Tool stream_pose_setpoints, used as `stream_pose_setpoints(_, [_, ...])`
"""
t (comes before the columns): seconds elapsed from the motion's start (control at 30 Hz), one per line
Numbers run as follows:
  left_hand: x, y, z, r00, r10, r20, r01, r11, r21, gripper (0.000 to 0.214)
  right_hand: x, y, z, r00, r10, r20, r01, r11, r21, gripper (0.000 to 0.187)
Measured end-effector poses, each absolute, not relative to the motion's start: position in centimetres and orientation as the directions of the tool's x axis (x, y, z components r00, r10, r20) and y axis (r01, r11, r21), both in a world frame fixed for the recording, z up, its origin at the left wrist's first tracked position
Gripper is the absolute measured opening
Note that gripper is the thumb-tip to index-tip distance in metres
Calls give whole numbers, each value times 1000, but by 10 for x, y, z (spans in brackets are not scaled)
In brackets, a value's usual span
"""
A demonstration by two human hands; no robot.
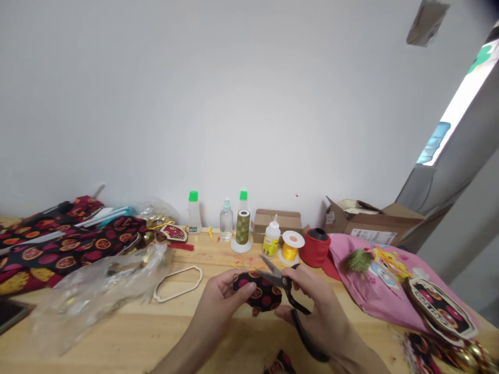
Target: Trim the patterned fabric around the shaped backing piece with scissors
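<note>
Between the thumb and fingers of my left hand (pixel 224 298) is a small piece of dark patterned fabric (pixel 263 298) with red and orange round motifs. My right hand (pixel 317 301) grips black-handled scissors (pixel 286 283), fingers around the handles. The scissor blades are spread apart and lie at the upper edge of the fabric. Whether the lower blade touches the cloth I cannot tell. A fabric scrap (pixel 283 362) of the same pattern lies on the table below my hands.
A pale wooden frame (pixel 178 284) and a clear plastic bag (pixel 105 291) lie left. Along the wall stand a glue bottle (pixel 270 241), green thread (pixel 243 228), yellow cord (pixel 290 249) and red thread (pixel 315 248). A pink cloth (pixel 374 293) with stacked framed pieces (pixel 442 309) is right.
</note>
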State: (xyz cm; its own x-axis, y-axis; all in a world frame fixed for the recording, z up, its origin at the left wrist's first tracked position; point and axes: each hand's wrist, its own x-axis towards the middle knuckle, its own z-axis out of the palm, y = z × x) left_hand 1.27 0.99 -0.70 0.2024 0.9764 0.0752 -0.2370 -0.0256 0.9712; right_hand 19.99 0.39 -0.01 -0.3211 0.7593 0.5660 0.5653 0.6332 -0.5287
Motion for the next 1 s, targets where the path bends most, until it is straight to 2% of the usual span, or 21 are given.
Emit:
stream_pose_setpoints(0.1, [13,10,-6,205,974,93,-237,-42,971,16,202,5,-1,-411,666,623,639,698,-324,31])
stream_pose_setpoints(0.2, [13,10,-8,201,976,90,-246,-39,968,17,203,7,-4,-445,624,642,671,707,-223,33])
stream_pose_setpoints(0.47, [17,9,-13,264,963,44,-294,37,955,20,204,5,-8,-467,622,628,696,697,-173,26])
stream_pose_setpoints(0.77, [14,9,-8,284,959,28,-239,42,970,15,205,5,-5,-479,613,628,716,687,-126,26])
stream_pose_setpoints(1.0, [10,12,-8,290,956,45,-197,14,980,16,210,6,-5,-509,569,646,737,676,-15,26])
